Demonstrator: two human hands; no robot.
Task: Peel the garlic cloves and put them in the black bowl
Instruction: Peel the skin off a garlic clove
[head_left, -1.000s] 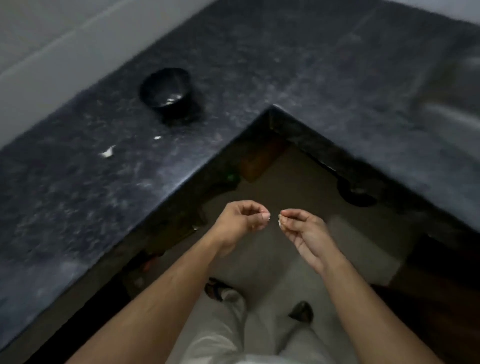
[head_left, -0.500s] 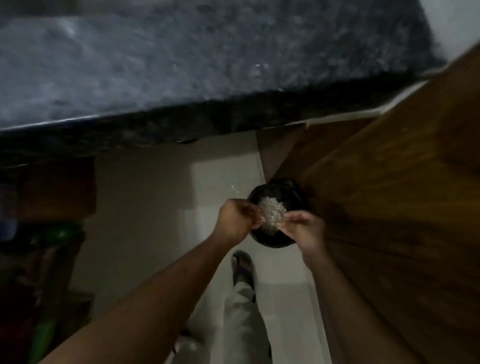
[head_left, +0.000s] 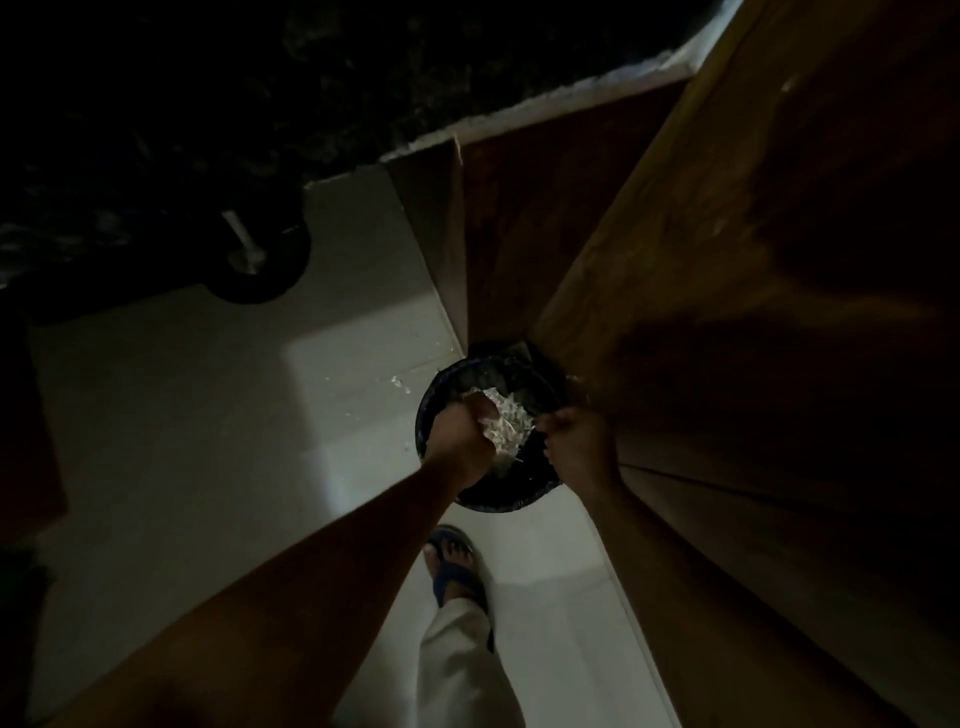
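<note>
Head view showed my left hand (head_left: 460, 441) and right hand (head_left: 574, 441) curled, grasp unclear, over the peel bin (head_left: 441, 395) at six o'clock; I judged skins were being dropped, next another clove.

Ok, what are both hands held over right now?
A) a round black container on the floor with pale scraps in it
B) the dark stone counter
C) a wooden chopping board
A: the left hand and right hand are over the black container holding pale scraps on the floor.

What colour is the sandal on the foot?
Blue: the sandal shows only in the head view, dimly lit.
</note>
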